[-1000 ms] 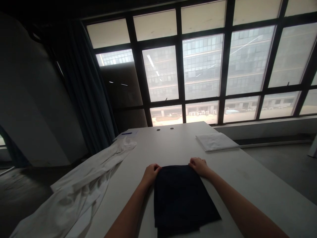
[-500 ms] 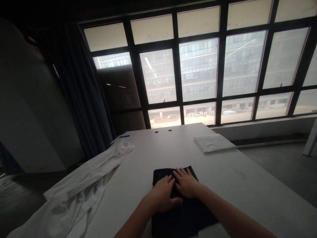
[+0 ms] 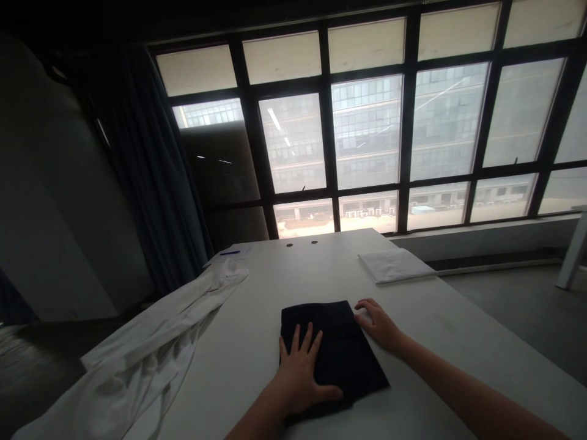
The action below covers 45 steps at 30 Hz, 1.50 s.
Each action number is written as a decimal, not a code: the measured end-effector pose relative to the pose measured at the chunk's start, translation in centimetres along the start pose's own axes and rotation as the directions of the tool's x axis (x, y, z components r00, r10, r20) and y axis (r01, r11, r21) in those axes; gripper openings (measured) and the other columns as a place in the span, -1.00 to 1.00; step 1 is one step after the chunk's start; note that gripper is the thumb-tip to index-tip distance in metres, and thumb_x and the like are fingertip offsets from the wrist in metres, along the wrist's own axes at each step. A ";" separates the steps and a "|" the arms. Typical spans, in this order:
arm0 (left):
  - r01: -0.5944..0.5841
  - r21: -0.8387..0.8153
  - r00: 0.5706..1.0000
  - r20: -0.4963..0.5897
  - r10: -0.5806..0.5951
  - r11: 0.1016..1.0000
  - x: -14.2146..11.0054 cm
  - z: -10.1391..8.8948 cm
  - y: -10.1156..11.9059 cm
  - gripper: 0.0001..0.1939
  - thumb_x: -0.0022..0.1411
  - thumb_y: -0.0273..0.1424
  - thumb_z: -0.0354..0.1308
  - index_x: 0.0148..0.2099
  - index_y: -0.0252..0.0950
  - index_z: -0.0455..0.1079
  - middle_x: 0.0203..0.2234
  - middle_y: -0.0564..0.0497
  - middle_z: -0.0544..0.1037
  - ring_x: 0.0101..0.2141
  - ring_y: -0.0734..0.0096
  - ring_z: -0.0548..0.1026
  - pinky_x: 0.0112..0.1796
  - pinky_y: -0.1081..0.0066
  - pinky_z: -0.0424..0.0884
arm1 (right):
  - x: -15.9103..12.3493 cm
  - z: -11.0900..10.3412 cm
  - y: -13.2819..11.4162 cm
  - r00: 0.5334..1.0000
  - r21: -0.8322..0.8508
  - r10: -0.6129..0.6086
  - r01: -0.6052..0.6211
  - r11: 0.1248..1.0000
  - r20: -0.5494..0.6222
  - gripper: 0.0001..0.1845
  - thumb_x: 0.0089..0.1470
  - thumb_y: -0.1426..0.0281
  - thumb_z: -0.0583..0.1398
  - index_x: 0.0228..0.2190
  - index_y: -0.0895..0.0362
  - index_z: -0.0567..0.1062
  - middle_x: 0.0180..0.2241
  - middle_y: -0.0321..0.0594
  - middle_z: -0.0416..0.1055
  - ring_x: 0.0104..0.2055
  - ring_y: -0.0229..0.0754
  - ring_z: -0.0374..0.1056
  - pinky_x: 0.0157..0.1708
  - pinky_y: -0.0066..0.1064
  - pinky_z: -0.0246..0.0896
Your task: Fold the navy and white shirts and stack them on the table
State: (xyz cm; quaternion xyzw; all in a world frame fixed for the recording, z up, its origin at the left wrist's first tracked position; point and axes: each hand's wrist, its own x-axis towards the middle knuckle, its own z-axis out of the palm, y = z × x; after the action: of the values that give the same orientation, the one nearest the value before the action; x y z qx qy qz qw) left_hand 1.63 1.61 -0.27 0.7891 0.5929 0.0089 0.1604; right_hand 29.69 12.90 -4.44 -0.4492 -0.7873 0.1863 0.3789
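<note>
Pressing down with the left hand [image 3: 300,374], splayed wide, on the dark cloth [image 3: 343,342], probably to keep its layers flat. Holding the right hand [image 3: 376,322] loosely curled, with thumb and fingers apart, at the cloth's far right corner, perhaps to steady that edge. Spread on the near part of the desk [image 3: 293,275], likely for easy reach. Farther off, to the right, a folded white cloth [image 3: 398,264]; leftward, a rumpled white cloth [image 3: 151,342], seemingly out of the way.

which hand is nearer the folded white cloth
Right. The right hand is short of the folded white cloth, beside the dark cloth; the left hand is farther back, on the dark cloth.
</note>
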 end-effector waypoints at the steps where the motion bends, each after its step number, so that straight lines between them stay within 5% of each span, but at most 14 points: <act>1: 0.003 0.001 1.000 -0.018 -0.003 1.000 0.1 -0.2 -0.1 0.28 -0.09 0.44 0.05 0.50 -0.03 -0.32 0.45 -0.03 -0.43 0.37 -0.33 -0.52 0.17 -0.44 -0.58 | -1.0 -0.9 0.0 1.000 0.006 -0.002 0.002 1.000 0.010 -0.68 0.21 0.13 0.13 -0.17 0.08 0.47 -0.08 -0.07 0.41 -0.01 -0.02 0.33 0.05 -0.16 0.24; 5: -0.131 0.048 0.970 -0.201 0.138 0.990 -0.9 -1.0 1.0 0.08 -0.02 0.38 0.09 0.42 -0.09 0.10 0.40 -0.17 0.07 0.37 -0.33 -0.13 0.25 -0.33 -0.40 | -4.8 -3.3 -1.5 0.992 0.022 -0.023 0.020 1.000 0.121 -0.70 0.19 0.09 0.18 -0.28 0.06 0.39 -0.18 -0.15 0.36 -0.17 -0.10 0.31 -0.13 -0.26 0.27; 8: -0.338 0.108 0.895 -0.271 0.354 0.935 -2.2 -1.1 2.6 -0.23 -0.02 0.23 0.27 0.10 -0.13 0.41 0.07 -0.11 0.45 0.12 -0.07 0.32 0.23 -0.06 0.03 | -6.3 -3.7 -3.6 0.967 -0.010 -0.110 0.115 0.993 0.231 -0.65 0.02 0.14 0.30 -0.33 0.06 0.31 -0.21 -0.20 0.34 -0.20 -0.12 0.28 -0.18 -0.30 0.24; 14: -0.457 0.292 0.838 -0.178 0.517 0.840 -1.9 0.6 4.1 -0.81 0.25 -0.29 0.24 -0.12 -0.19 0.37 -0.18 -0.01 0.52 -0.15 0.22 0.45 -0.09 0.25 0.35 | -6.7 -2.6 -6.8 0.876 -0.142 -0.238 0.322 0.936 0.419 -0.72 -0.18 0.40 0.25 -0.35 0.06 0.32 -0.25 -0.24 0.34 -0.20 -0.11 0.26 -0.21 -0.31 0.16; 24: -0.378 0.342 0.848 -0.246 0.470 0.860 -0.6 2.6 3.9 -0.90 0.29 -0.51 0.18 -0.23 -0.24 0.32 -0.30 0.04 0.54 -0.29 0.31 0.50 -0.29 0.38 0.40 | -7.0 -1.9 -6.8 0.814 -0.270 -0.279 0.459 0.846 0.510 -0.70 -0.10 0.59 0.09 -0.28 0.08 0.39 -0.22 -0.18 0.39 -0.18 -0.08 0.31 -0.19 -0.30 0.16; 30: -0.371 0.369 0.843 -0.252 0.476 0.852 -0.1 3.1 3.8 -0.88 0.30 -0.55 0.14 -0.16 -0.23 0.34 -0.32 0.02 0.55 -0.31 0.29 0.50 -0.28 0.36 0.41 | -7.4 -1.7 -6.9 0.880 -0.384 -0.123 0.322 0.865 0.460 -0.57 -0.13 0.67 0.07 -0.20 0.09 0.40 -0.21 -0.16 0.41 -0.20 -0.08 0.33 -0.21 -0.32 0.15; 39: -0.494 0.331 0.802 -0.183 0.569 0.804 -0.6 2.4 3.9 -0.91 0.30 -0.51 0.15 -0.24 -0.23 0.33 -0.34 0.04 0.54 -0.32 0.34 0.48 -0.25 0.37 0.35 | -8.0 -3.1 -7.6 0.825 -0.286 -0.112 0.316 0.905 0.555 -0.58 -0.18 0.67 0.08 -0.25 0.09 0.43 -0.18 -0.14 0.44 -0.12 -0.04 0.37 -0.14 -0.31 0.19; 42: -0.489 0.203 0.832 -0.185 0.524 0.848 -1.2 1.7 4.0 -0.91 0.26 -0.38 0.21 -0.25 -0.22 0.34 -0.35 0.06 0.54 -0.29 0.34 0.48 -0.18 0.34 0.34 | -7.9 -3.9 -8.2 0.824 -0.269 -0.069 0.260 0.927 0.562 -0.60 -0.21 0.63 0.12 -0.27 0.07 0.45 -0.24 -0.18 0.47 -0.19 -0.05 0.39 -0.19 -0.32 0.20; 45: -0.418 0.114 0.880 -0.195 0.433 0.901 -1.5 1.6 4.3 -0.89 0.35 -0.35 0.12 -0.27 -0.21 0.36 -0.36 0.05 0.55 -0.30 0.34 0.48 -0.14 0.32 0.36 | -7.4 -3.3 -8.8 0.856 -0.279 -0.103 0.276 0.920 0.507 -0.80 -0.04 0.54 0.12 -0.35 0.07 0.48 -0.32 -0.19 0.47 -0.24 -0.07 0.39 -0.17 -0.28 0.20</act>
State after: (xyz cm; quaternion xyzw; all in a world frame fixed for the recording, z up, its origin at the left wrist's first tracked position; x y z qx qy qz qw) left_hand 5.52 -1.22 -0.40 0.8993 0.4189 0.1091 0.0621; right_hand 29.54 1.85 0.12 -0.3662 -0.9177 0.1139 0.1036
